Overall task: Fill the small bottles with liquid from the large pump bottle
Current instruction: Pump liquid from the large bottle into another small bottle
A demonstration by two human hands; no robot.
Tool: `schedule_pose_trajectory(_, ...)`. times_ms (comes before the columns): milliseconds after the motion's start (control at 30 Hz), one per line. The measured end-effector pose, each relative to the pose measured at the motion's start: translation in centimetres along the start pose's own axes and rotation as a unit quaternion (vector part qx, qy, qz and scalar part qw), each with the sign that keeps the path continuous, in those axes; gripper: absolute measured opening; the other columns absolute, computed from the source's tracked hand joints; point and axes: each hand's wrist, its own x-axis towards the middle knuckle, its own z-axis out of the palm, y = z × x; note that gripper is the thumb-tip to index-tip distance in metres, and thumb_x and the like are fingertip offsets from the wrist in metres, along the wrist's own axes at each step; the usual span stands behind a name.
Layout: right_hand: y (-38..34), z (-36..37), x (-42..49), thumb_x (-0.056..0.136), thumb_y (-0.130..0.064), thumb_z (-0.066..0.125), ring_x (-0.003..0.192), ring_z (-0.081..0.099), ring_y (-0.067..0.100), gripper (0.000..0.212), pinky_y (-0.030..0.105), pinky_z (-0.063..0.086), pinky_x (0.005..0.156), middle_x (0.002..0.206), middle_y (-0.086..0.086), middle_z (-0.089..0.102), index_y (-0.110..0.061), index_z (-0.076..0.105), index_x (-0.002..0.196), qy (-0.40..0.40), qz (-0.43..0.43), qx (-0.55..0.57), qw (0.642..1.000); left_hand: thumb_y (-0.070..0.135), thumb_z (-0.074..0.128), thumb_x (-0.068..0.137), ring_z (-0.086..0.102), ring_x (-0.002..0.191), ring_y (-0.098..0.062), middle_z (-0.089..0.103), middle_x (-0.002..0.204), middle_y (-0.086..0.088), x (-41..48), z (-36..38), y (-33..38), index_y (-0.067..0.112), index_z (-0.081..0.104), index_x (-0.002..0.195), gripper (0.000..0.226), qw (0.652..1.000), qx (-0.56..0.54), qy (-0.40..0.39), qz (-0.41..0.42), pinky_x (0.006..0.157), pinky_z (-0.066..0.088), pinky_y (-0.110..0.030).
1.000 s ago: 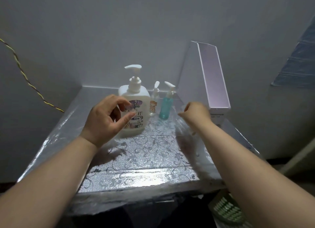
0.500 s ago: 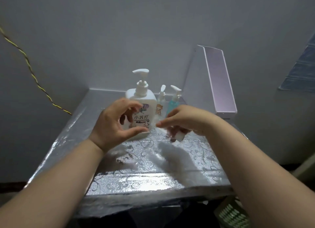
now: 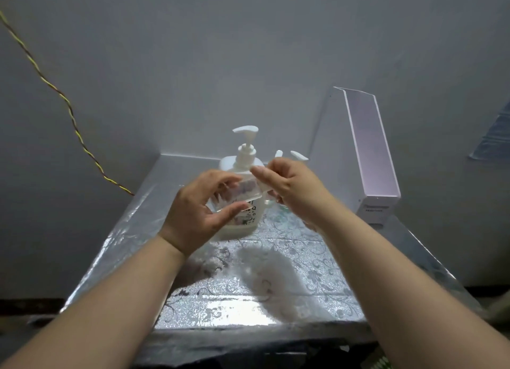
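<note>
Both hands (image 3: 201, 211) (image 3: 289, 187), clear bottle (image 3: 237, 194) held sideways

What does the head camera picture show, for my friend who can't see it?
Two bare hands hold a small clear bottle between them in the air, the left hand around its body and the right hand at its other end. Behind stands a large white pump bottle on a shiny flower-patterned table, beside a tall white box.

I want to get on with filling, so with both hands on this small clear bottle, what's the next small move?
Probably twist off its cap: the left hand grips the small clear plastic bottle, the right hand pinches its end, and the large white pump bottle stands just behind.
</note>
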Motion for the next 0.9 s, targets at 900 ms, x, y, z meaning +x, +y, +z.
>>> schedule_pose_trajectory(900,-1.0,-0.5,-0.5,0.087,-0.008,0.063,0.065,0.052,0.010,0.011,0.013,0.046,0.059,0.081,0.005,0.058,-0.012,0.059,0.097,-0.067,-0.017,0.118,0.991,0.057,0.058,0.088,0.066,0.081,-0.019,0.065,0.089,0.008,-0.4,-0.1,-0.8,0.040,0.058,0.111,0.029,0.988,-0.114,0.032,-0.102,0.072,0.057,-0.043)
